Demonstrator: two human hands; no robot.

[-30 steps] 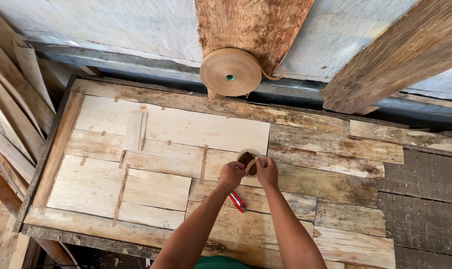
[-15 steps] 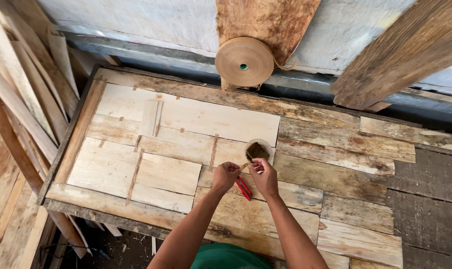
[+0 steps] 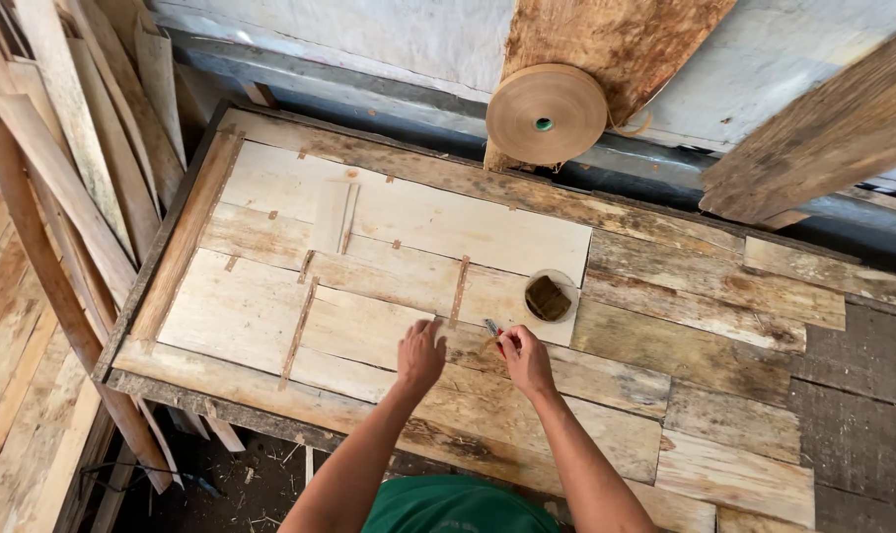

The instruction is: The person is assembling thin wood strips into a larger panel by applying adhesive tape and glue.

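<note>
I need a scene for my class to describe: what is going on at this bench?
A person leans over a rough wooden bench covered with pale thin wood sheets joined by strips of brown tape. The left hand rests flat on a sheet. The right hand holds a small red-handled tool at the sheet's edge. A small bowl sits just beyond, and a big tape roll hangs above.

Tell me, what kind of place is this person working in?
Probably a small veneer or woodworking shop. Thin pale veneer sheets lie patched with strips on a rough plank workbench, a big roll of brown paper tape hangs above, and spare boards lean beside it. The right hand holds a small tool.
</note>
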